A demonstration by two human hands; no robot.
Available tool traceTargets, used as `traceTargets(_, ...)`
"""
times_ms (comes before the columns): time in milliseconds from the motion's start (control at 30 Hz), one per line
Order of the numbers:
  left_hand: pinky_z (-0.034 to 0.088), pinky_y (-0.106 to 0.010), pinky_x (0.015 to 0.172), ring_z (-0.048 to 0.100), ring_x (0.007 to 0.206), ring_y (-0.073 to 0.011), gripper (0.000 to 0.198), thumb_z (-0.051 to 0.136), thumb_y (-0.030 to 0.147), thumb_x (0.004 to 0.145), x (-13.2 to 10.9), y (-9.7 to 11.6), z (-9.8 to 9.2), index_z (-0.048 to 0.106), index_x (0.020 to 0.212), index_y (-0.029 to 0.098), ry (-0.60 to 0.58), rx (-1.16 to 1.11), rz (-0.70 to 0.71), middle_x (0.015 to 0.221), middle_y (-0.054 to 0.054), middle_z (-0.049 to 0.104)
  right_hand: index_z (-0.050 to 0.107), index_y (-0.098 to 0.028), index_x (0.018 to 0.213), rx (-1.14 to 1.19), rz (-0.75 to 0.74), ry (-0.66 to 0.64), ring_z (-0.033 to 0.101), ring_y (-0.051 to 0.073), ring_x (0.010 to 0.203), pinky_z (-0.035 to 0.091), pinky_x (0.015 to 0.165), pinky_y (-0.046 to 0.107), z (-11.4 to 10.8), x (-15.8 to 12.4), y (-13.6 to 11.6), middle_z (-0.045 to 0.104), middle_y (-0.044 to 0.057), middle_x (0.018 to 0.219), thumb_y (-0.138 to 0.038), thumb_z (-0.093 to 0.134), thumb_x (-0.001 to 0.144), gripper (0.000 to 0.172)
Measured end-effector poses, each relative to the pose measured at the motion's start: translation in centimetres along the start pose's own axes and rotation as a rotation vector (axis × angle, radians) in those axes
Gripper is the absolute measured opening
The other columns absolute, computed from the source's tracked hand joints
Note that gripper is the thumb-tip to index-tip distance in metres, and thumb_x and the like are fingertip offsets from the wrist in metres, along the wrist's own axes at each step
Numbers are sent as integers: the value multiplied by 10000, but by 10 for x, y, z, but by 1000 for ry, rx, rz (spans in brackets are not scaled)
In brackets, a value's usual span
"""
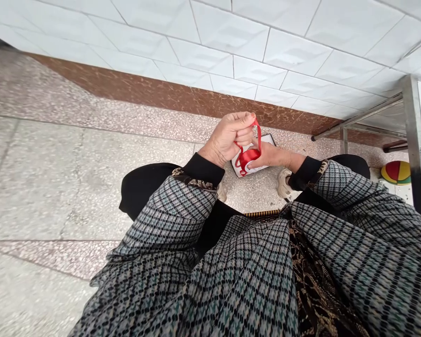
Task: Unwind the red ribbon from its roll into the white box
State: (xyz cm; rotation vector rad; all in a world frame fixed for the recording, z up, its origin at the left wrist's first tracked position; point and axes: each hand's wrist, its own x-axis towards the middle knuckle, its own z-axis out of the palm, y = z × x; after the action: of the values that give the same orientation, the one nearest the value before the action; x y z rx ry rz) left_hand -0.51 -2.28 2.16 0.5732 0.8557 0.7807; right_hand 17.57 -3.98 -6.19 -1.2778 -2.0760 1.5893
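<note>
A roll of red ribbon (250, 156) is held in my right hand (272, 156), with the thumb and fingers around it. My left hand (233, 135) is closed on the ribbon's loose length, a little above and left of the roll. One strand of ribbon (259, 135) runs from the left fingertips down to the roll, and a curled piece hangs under the left hand. Beneath both hands, a white flat object with a dark edge (267, 139) lies on the floor, partly hidden by them.
The speckled floor (101, 178) meets a white tiled wall (214, 61) with a brown skirting band. At the right stands a metal-framed table (412, 121). A red, yellow and green ball (395, 172) rests near it. My shoe (284, 183) shows below my right hand.
</note>
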Motion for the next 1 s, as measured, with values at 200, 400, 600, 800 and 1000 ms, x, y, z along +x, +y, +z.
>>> traceTargets(200,184,-127,445,238,396,14,377,768,102,996,-2,9,-10,528,716,180,5,36,-36,586,118,245,549,-232,1608,49,61,128,739,359,1194,591,1143,592,8,-6,11,766,110,1306,-322,916,757,931)
traceTargets(400,182,-126,456,259,410,12,323,773,100,985,-9,27,-28,615,710,159,-53,165,-13,563,99,286,422,-225,1729,-45,49,268,727,362,1147,584,1125,570,-10,-17,12,750,118,1300,-296,893,803,1041)
traceTargets(600,163,-160,424,259,412,-13,304,892,142,887,-6,38,-54,667,685,175,-68,276,-17,507,79,313,347,-233,1777,-62,-33,315,701,306,1022,595,1017,506,-30,-35,4,707,130,1393,-292,859,846,1064)
traceTargets(800,178,-167,430,259,414,-6,290,869,125,896,1,36,-58,676,684,171,14,222,23,527,74,345,250,-270,1848,-138,-75,239,690,302,994,590,993,496,-46,-45,-13,738,117,1370,-281,836,882,1130)
traceTargets(1000,222,-166,442,250,424,-10,337,860,222,969,6,34,-48,636,719,184,89,132,94,551,94,291,294,-223,1844,-100,-35,213,697,292,991,602,1021,506,-40,-40,-17,716,152,1468,-268,858,838,1155)
